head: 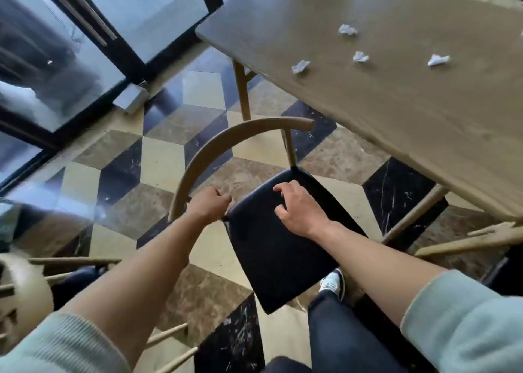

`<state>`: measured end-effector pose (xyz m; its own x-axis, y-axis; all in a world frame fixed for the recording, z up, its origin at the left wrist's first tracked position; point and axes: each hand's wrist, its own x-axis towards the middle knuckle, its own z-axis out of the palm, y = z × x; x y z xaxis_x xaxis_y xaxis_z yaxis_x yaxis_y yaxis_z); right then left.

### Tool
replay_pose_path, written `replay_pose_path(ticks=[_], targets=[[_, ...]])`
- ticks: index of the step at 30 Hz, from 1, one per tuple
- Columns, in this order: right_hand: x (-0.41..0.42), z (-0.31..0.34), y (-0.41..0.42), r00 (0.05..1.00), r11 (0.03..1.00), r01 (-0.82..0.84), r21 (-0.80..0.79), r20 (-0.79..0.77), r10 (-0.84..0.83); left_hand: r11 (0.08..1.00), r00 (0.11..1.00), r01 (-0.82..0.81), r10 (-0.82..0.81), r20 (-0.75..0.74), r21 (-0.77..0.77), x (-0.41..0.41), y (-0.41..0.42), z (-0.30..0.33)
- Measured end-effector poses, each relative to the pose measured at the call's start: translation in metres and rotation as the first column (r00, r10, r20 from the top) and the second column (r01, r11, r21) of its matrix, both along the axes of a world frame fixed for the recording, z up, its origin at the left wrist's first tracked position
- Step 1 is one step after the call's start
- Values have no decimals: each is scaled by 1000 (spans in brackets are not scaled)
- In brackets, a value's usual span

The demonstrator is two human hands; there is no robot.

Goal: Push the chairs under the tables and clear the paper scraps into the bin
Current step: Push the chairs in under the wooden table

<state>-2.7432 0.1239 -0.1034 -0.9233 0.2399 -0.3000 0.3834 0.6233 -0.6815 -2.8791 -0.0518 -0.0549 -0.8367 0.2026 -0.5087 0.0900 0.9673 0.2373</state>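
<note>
Head view: chair (271, 239) under both hands, left hand (209, 203) gripping its backrest

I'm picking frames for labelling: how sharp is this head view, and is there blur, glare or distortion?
Head view: the wide lens bends the table edge and tilts the floor; motion blur smears the glass doors and left edge; the paper scraps are soft but distinct; both hands on the chair read fairly clearly; pale reflections on the glass.
</note>
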Motion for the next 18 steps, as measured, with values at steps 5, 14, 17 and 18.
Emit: replay_pose_path(ticks=[5, 14, 17, 18], targets=[[-107, -4, -27, 996, 995, 36, -96, 86, -28, 1000, 997, 15, -16, -80, -8, -123, -6, 0], [-253, -36, -110, 893, 858, 391, -333, 362, -267, 835, 843, 402, -498, 203, 376, -254, 123, -60], [-284, -43, -144, 731, 624, 664, -413, 537, -422, 670, 677, 650, -725, 128, 359, -257, 161, -76], [-295, -44, -151, 671, 533, 733, -424, 577, -465, 623, 628, 700, -770, 114, 348, -259, 169, -81]])
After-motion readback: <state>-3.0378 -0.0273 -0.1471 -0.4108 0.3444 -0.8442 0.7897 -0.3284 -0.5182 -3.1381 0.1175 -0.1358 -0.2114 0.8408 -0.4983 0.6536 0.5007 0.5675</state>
